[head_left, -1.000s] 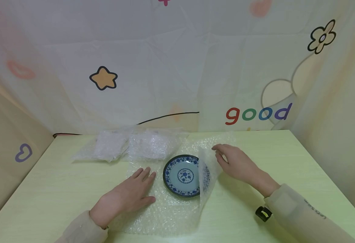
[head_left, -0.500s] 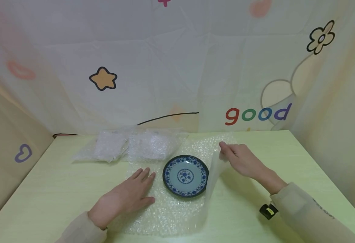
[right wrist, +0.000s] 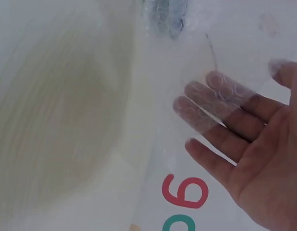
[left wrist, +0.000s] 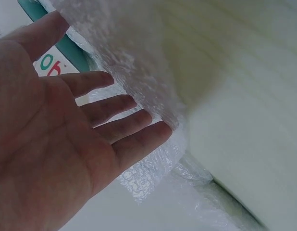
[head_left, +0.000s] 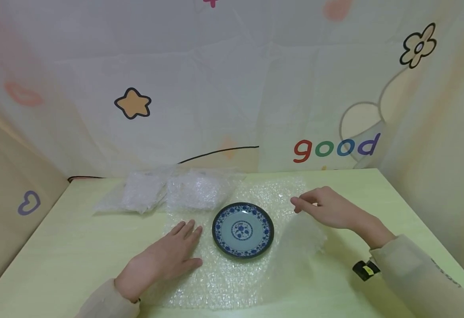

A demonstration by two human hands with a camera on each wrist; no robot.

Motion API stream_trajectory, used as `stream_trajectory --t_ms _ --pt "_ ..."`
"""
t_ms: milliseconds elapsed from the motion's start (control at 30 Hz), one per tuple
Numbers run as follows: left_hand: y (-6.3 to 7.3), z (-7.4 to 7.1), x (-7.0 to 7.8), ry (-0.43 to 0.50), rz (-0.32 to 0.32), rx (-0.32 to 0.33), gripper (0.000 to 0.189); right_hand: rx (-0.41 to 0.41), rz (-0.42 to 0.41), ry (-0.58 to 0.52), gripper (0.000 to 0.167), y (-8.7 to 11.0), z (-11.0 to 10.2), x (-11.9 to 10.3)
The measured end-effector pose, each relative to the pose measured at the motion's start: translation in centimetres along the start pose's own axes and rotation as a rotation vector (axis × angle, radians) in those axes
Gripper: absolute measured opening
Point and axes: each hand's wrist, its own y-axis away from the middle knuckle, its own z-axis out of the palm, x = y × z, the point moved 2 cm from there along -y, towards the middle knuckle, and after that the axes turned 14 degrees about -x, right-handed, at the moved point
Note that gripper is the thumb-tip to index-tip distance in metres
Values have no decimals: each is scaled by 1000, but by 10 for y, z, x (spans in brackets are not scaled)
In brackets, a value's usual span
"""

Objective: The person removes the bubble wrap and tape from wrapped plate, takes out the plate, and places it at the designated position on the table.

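Note:
A round plate with a blue floral pattern and dark rim lies face up on a sheet of bubble wrap. To the plate's left, my left hand rests on the sheet with fingers spread; the left wrist view shows its fingertips at the wrap's edge. My right hand is right of the plate, over the sheet's raised right flap. In the right wrist view, several of its fingertips show through the clear wrap, and the thumb stands apart from them.
Two bubble-wrapped bundles, one on the left and one nearer the middle, lie along the table's back edge. A printed cloth backdrop rises behind the table. A small black object hangs by the right sleeve.
The flap that partly covered the plate has been drawn off to the right, so the whole plate shows. My right hand has moved right and let the flap go; the left hand stays put.

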Motion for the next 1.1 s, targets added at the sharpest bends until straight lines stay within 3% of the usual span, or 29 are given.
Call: stream_trajectory --t_ms 400,767,1100 --pt "0 0 0 3 10 7 78 -155 -113 90 31 9 -4 5" --pt "1 0 1 2 15 14 77 -267 -68 139 40 9 7 6" --pt "1 0 1 -10 8 12 76 -259 -57 184 37 8 21 6"
